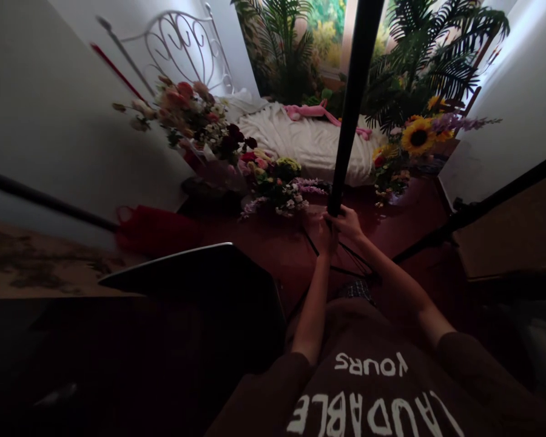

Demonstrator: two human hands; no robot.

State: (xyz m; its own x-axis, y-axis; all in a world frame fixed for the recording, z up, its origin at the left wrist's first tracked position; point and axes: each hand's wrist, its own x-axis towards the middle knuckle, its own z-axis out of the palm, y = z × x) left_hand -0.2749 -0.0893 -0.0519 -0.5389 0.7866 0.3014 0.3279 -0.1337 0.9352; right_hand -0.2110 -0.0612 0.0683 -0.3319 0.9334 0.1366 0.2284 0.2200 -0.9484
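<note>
A black light stand rises in front of me, its upper part running out of the top of the view. My left hand is closed around its pole from below. Just above and to the right, my right hand is also closed on the pole, touching the left one. Thin dark legs spread out from the stand below my hands, near the red floor. Shadow hides exactly where the fingertips press.
Ahead is a bed with a white cover, a metal headboard and flower bunches. Sunflowers and palms stand right. A black pole slants at right; a dark panel and red bag are left.
</note>
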